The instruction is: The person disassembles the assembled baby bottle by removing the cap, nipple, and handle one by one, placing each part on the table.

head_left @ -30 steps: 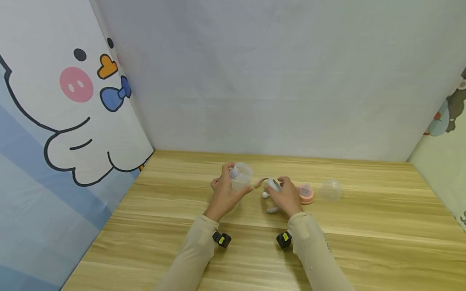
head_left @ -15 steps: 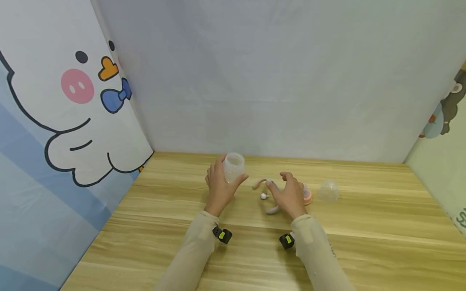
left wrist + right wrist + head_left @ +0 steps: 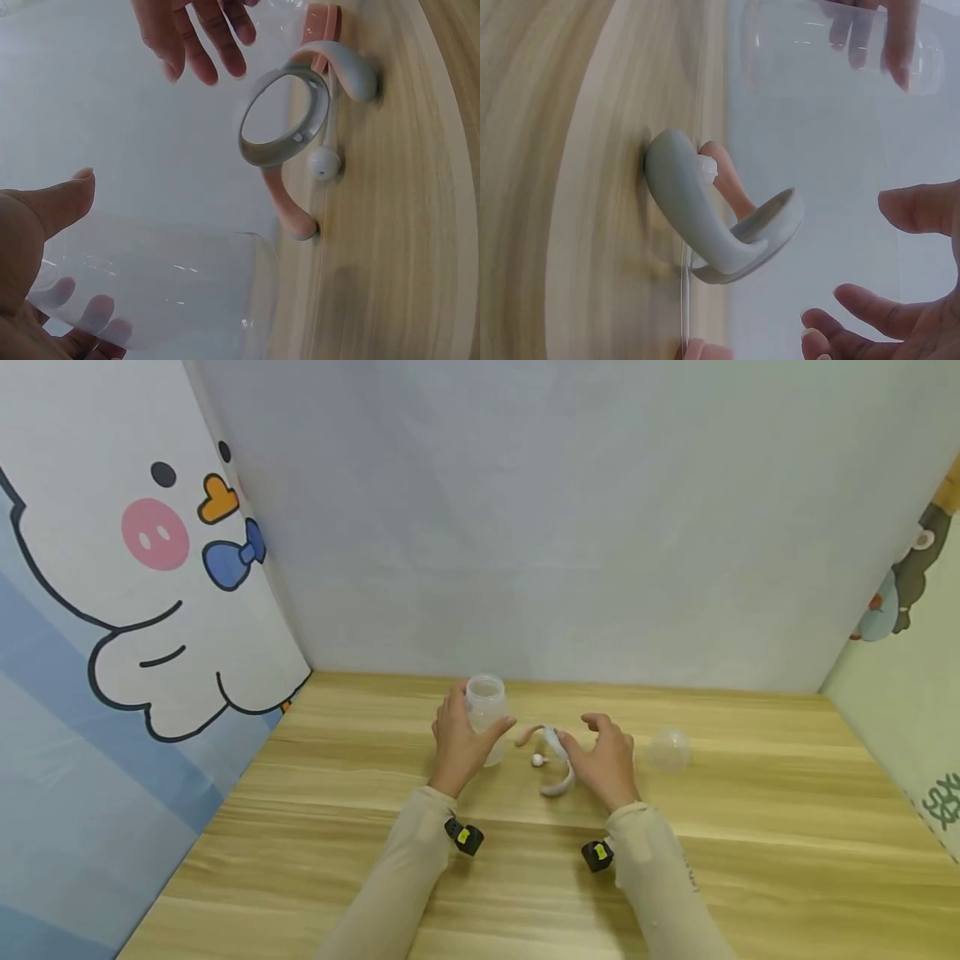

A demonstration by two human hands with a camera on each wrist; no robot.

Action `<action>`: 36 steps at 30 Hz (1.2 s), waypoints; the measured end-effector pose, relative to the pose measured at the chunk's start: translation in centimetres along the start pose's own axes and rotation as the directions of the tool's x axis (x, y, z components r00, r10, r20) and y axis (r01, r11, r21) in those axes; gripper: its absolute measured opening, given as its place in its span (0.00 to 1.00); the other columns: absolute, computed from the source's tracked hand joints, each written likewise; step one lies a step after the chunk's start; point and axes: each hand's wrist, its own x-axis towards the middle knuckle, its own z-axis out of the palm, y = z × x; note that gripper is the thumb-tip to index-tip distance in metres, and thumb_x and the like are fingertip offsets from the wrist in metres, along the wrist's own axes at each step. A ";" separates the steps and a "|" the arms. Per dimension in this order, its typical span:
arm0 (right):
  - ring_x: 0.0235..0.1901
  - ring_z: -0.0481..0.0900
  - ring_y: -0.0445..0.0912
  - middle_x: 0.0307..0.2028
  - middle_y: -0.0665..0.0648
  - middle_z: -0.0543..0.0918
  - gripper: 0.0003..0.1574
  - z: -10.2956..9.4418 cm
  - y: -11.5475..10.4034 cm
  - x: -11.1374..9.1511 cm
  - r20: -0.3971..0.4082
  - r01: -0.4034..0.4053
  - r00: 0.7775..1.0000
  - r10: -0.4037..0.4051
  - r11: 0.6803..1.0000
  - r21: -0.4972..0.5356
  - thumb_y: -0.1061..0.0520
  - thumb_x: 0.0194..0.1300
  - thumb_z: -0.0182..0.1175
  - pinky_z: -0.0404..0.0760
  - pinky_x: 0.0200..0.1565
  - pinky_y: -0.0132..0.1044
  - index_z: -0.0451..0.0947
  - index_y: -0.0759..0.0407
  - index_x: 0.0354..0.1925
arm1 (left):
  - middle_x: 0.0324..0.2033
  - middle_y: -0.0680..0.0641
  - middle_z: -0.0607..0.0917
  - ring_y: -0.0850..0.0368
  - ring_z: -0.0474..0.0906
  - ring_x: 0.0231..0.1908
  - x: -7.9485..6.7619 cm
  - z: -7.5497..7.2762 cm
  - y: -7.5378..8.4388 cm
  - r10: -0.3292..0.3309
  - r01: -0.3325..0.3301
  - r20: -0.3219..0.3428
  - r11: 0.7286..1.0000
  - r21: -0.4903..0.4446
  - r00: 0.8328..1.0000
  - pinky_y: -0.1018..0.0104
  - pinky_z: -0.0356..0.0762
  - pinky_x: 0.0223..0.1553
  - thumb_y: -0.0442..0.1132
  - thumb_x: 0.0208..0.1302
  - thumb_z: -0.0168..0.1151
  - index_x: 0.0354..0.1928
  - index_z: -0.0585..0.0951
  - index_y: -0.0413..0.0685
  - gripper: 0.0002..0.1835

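Note:
My left hand (image 3: 459, 739) is wrapped around a clear wide-mouthed baby bottle (image 3: 486, 690), which stands upright without a lid; its fingers show through the wall in the left wrist view. To the right is a bottle handle ring (image 3: 694, 202) with two curved arms, grey and pink, resting on those arms with the ring tilted. My right hand (image 3: 609, 767) hovers beside this ring, fingers apart and loosely bent, holding nothing. Between bottle and ring lies a white ball weight (image 3: 324, 163) on a thin straw. A pink bottle collar (image 3: 322, 34) is mostly hidden behind the right hand.
A clear domed cap (image 3: 669, 750) sits on the wood-grain table (image 3: 787, 793), right of the right hand. Behind the table hangs a pale cloth backdrop (image 3: 562, 527), and a cartoon-printed sheet (image 3: 195, 652) borders the left side.
The bottle has gone from tilted to upright in my left hand. My right hand has let go of the handle ring, which now stands on the table, and has drawn slightly right.

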 end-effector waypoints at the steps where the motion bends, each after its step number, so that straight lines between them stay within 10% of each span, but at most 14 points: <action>1: 0.61 0.60 0.59 0.63 0.64 0.69 0.38 -0.1 0.0 0.0 0.001 -0.002 1.000 0.002 1.000 0.003 0.39 0.64 0.55 0.65 0.57 0.55 0.63 0.58 0.64 | 0.55 0.43 0.74 0.44 0.65 0.56 0.0 0.1 -0.1 -0.003 0.003 0.001 1.000 0.000 1.000 0.47 0.54 0.59 0.54 0.50 0.70 0.65 0.63 0.53 0.41; 36: 0.57 0.66 0.58 0.61 0.64 0.71 0.35 -0.4 -0.6 -0.2 -0.042 0.021 0.999 -0.019 0.999 0.041 0.40 0.63 0.57 0.68 0.55 0.53 0.67 0.57 0.61 | 0.52 0.45 0.77 0.45 0.72 0.53 -0.4 0.2 -1.8 -0.054 0.049 0.053 0.994 0.094 0.997 0.48 0.54 0.55 0.53 0.47 0.73 0.63 0.64 0.52 0.42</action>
